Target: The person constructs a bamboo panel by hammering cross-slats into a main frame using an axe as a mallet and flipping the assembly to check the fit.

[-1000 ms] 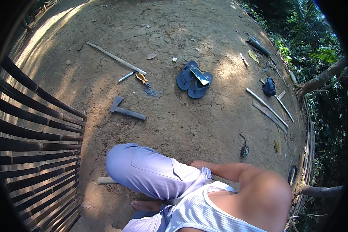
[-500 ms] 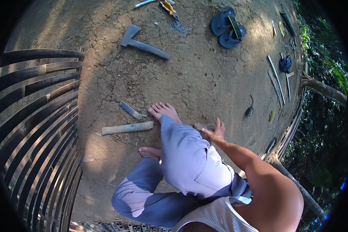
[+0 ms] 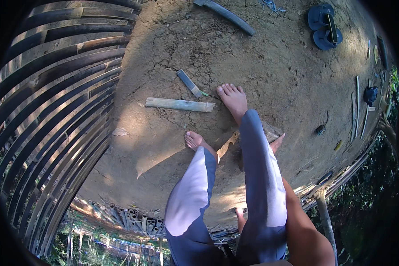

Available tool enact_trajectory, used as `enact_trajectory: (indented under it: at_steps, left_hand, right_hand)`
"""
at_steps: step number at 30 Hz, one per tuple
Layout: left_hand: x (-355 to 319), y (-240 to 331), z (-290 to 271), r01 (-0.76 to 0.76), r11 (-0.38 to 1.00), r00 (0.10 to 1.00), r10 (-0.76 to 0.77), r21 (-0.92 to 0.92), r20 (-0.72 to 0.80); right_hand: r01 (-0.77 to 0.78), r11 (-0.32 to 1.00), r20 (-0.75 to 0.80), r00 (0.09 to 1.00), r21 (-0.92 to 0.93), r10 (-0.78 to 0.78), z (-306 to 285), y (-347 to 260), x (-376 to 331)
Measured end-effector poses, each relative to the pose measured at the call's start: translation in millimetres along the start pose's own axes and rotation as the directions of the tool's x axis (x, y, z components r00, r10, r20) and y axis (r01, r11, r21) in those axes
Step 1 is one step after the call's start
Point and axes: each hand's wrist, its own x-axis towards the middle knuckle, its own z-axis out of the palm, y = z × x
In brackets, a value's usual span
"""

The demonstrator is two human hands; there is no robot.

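Observation:
My right hand (image 3: 277, 144) reaches down past the outside of my right knee to a short piece of wood (image 3: 270, 131) on the ground. Its visible fingers lie against the near edge of the wood, closed on it as far as I can see; my trouser leg hides the rest of the hand. My left hand is not to be made out; a small bit of skin shows low between my legs, too unclear to name. Ahead of my bare feet lie a split bamboo length (image 3: 179, 104) and a dark, flat, short piece (image 3: 189, 83) with a green tip.
A slatted bamboo structure (image 3: 75, 46) curves along the left. Farther off lie an axe handle (image 3: 228, 17), thin blue nails (image 3: 271, 5) and dark sandals (image 3: 320, 17). Thin sticks (image 3: 357, 106) and a black bag (image 3: 370, 95) are at right. Cut bamboo tubes (image 3: 142, 221) are stacked low.
My view has shifted, so the ground things sit farther up and right. My legs now stand apart. My right hand stays by the wood, now more hidden behind my knee.

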Motion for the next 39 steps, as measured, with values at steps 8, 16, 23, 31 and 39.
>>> enact_trajectory:
  at_steps: [8,16,23,31,39]
  left_hand:
    - [1.1,-29.2,42.4,0.148,0.971,0.984,-0.163,-0.187,-0.066]
    - [27.6,-6.0,99.0,0.172,0.943,0.938,-0.245,-0.285,-0.246]
    - [46.8,5.1,115.0,0.118,0.941,0.909,-0.231,-0.318,-0.346]
    - [27.8,17.9,112.2,-0.078,0.996,0.850,0.042,-0.047,-0.525]
    - [44.9,-21.3,10.3,0.256,0.773,0.882,-0.433,-0.581,-0.187]
  right_hand:
    - [0.311,0.947,-0.356,0.896,0.076,-0.265,-77.2,-59.9,10.1]
    - [0.501,0.795,0.165,0.865,-0.342,-0.474,74.1,-198.2,54.6]
    - [0.734,0.615,0.077,0.658,-0.287,-0.750,99.6,-167.3,54.7]
    - [0.520,0.854,-0.066,0.853,0.017,-0.518,35.6,-147.8,72.0]
    - [0.081,0.992,-0.496,0.860,-0.097,-0.119,-117.2,-12.9,30.9]
